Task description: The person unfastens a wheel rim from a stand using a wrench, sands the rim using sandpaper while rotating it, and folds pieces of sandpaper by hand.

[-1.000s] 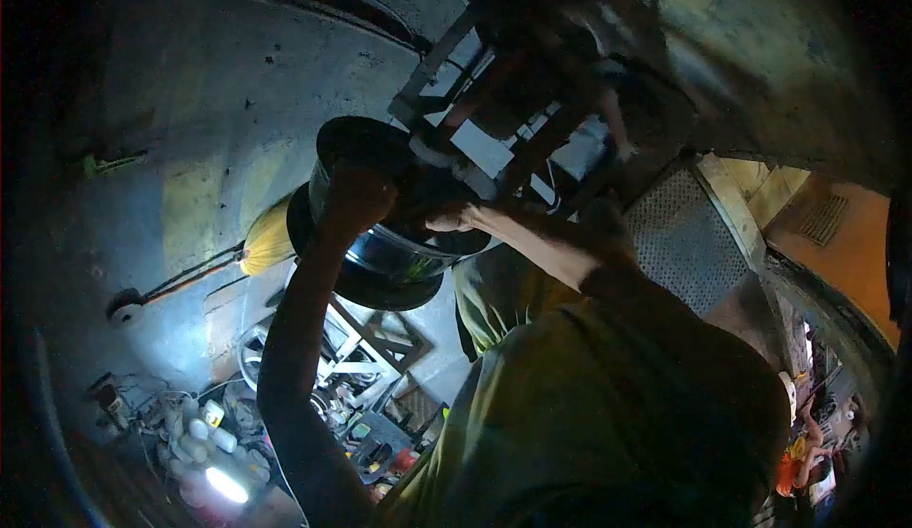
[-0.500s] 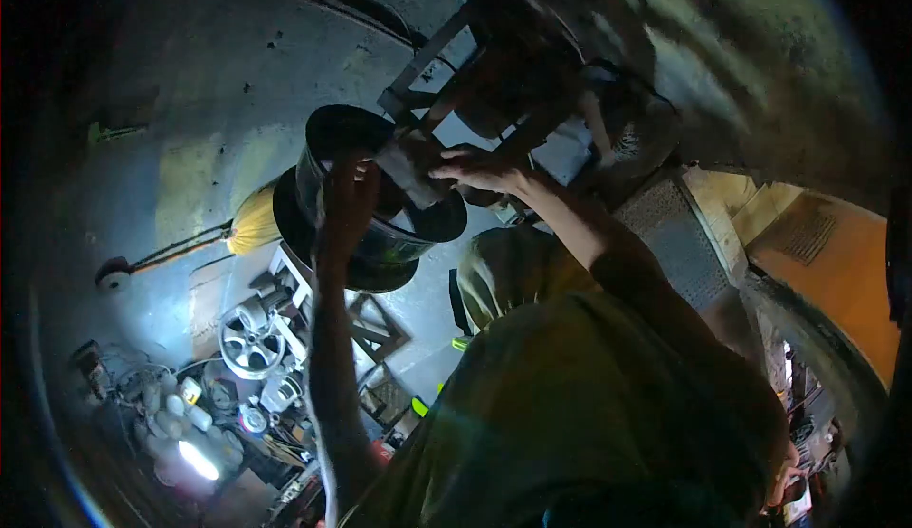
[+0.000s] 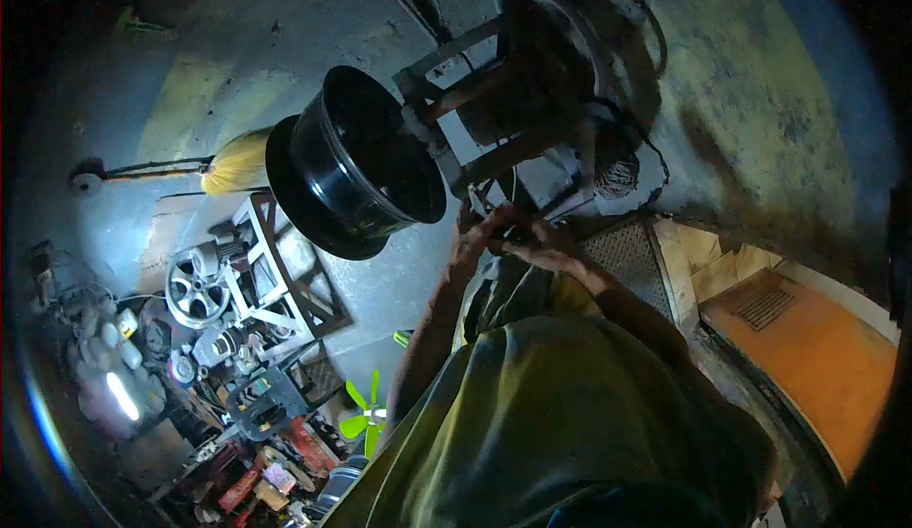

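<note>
A glossy black drum-like rim [image 3: 328, 172] lies tilted beside a dark metal frame machine [image 3: 494, 101]. To the right of the rim and below the frame, my left hand [image 3: 470, 235] has its fingers bent round something too dark to make out. Close against it is my right hand [image 3: 543, 248], its fingers curled inward. A small pale piece [image 3: 477, 198] shows at the left fingertips. Neither hand touches the rim.
A yellow broom [image 3: 233, 162] lies left of the rim. Below are a spoked wheel [image 3: 198, 288], a metal stand [image 3: 275, 272], tools and a green fan [image 3: 361, 419]. An orange panel [image 3: 807, 348] is at the right, and a coiled wire bundle [image 3: 617, 179] lies beyond my hands.
Both hands have left the rim and come together to its right, below the frame. The dark block between them earlier is no longer visible there. The view has shifted, showing more of the floor clutter.
</note>
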Tool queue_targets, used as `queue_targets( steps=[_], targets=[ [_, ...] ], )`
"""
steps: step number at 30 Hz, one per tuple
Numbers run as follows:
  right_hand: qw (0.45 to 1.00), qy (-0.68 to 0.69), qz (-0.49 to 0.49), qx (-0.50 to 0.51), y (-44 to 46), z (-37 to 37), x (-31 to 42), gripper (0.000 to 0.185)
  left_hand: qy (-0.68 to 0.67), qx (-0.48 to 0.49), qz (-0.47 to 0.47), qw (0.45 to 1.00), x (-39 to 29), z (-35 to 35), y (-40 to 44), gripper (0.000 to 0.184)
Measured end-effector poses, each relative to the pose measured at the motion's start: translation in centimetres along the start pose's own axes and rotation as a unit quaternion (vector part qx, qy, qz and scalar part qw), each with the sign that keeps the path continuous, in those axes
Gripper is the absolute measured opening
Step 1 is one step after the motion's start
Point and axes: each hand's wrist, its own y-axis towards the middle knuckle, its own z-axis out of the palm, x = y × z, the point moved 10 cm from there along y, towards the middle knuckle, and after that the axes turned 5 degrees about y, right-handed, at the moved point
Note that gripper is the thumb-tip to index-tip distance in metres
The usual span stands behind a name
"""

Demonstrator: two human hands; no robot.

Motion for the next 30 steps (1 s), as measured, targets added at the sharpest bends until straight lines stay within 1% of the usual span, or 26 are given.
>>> queue_targets(
  steps=[1,2,3,5,6,7,8,9,10,12,14,15,16,17,18,19,21,22,23,24,25,26,27,28,29,30],
  targets=[
    [0.998,0.035,0.048,-0.01,-0.5,-0.3,0.6,0.04,-0.027,0.027,0.017,0.999,-0.5,0.5,-0.4,0.051],
    [0.986,0.05,0.153,-0.035,-1.7,-0.9,2.1,0.039,-0.012,0.055,0.005,0.998,1.0,0.1,0.1,0.056],
    [0.986,0.047,0.155,-0.036,-1.4,-0.8,1.2,0.039,-0.015,0.056,0.006,0.998,2.2,-0.7,0.4,0.056],
    [0.988,0.062,0.14,-0.013,-0.5,-0.2,-1.2,0.043,0.013,0.073,-0.015,0.997,2.7,-1.0,-0.1,0.061],
    [0.99,0.057,0.132,-0.001,-0.3,0.1,-1.8,0.048,0.006,0.069,-0.012,0.998,2.5,-1.4,-0.6,0.061],
    [0.99,0.048,0.134,0.006,-0.1,0.6,-3.5,0.048,-0.016,0.083,-0.029,0.996,2.5,-1.7,-1.2,0.063],
    [0.988,0.056,0.138,-0.027,0.1,0.5,-5.8,0.047,-0.039,0.096,-0.045,0.994,2.4,-1.9,-1.7,0.066],
    [0.986,0.064,0.141,-0.06,0.3,0.3,-7.0,0.047,-0.047,0.088,-0.038,0.994,2.2,-2.6,-2.2,0.066],
    [0.987,0.056,0.143,-0.05,0.3,0.9,-5.7,0.047,-0.037,0.076,-0.03,0.996,2.1,-3.4,-2.7,0.065],
    [0.992,0.068,0.101,0.019,0.5,4.2,-1.0,0.044,-0.029,0.059,-0.022,0.998,1.8,-5.0,-4.6,0.064],
    [0.993,0.066,0.092,0.027,0.9,6.2,-0.5,0.045,0.097,-0.011,0.048,0.994,-0.2,-7.0,-6.3,0.055],
    [0.994,0.066,0.082,0.031,0.9,7.0,-0.3,0.045,0.094,-0.013,0.048,0.994,-0.4,-7.8,-7.0,0.055],
    [0.994,0.063,0.085,0.033,0.8,7.3,-2.3,0.045,0.091,0.003,0.026,0.995,-0.1,-8.6,-7.7,0.057],
    [0.995,0.067,0.062,0.035,1.0,7.4,-5.2,0.046,0.089,0.018,0.005,0.996,0.2,-9.2,-8.5,0.058],
    [0.996,0.071,0.038,0.037,1.0,7.8,-6.5,0.047,0.071,0.017,0.002,0.997,-0.2,-9.8,-9.4,0.059],
    [0.996,0.069,0.037,0.042,0.8,8.8,-5.3,0.047,0.07,0.014,0.004,0.997,-0.2,-10.4,-10.3,0.059],
    [0.992,0.02,0.126,-0.009,0.4,9.7,-3.4,0.049,0.074,-0.098,-0.037,0.992,0.6,-13.7,-11.9,0.06],
    [0.992,0.018,0.125,-0.008,0.3,10.1,-3.9,0.049,0.008,-0.009,-0.028,1.0,3.3,-14.1,-10.9,0.062],
    [0.994,0.015,0.106,-0.025,0.2,9.9,-4.4,0.05,0.006,-0.01,-0.026,1.0,3.3,-14.2,-11.3,0.062],
    [0.995,0.012,0.087,-0.044,0.1,9.6,-4.9,0.051,-0.036,-0.03,-0.038,0.998,3.6,-14.7,-11.7,0.064],
    [0.995,0.01,0.087,-0.044,-0.2,10.2,-3.7,0.051,-0.078,-0.048,-0.05,0.995,3.9,-15.1,-12.0,0.067],
    [0.991,0.022,0.104,-0.078,-0.8,10.5,-2.0,0.044,-0.079,-0.046,-0.049,0.995,4.8,-15.4,-11.9,0.067],
    [0.986,0.034,0.121,-0.112,-1.4,10.4,-1.3,0.037,-0.051,-0.123,-0.064,0.989,6.7,-17.4,-11.8,0.066],
    [0.985,0.033,0.121,-0.116,-1.6,10.3,-2.0,0.037,-0.023,-0.2,-0.079,0.976,7.9,-19.2,-12.2,0.065],
    [0.977,0.028,0.153,-0.149,-2.1,9.5,-3.9,0.038,-0.023,-0.195,-0.079,0.977,7.7,-19.2,-12.5,0.065],
    [0.965,0.025,0.185,-0.183,-2.9,8.7,-5.5,0.039,-0.012,-0.16,-0.07,0.985,7.2,-18.7,-12.7,0.068]
  ],
)
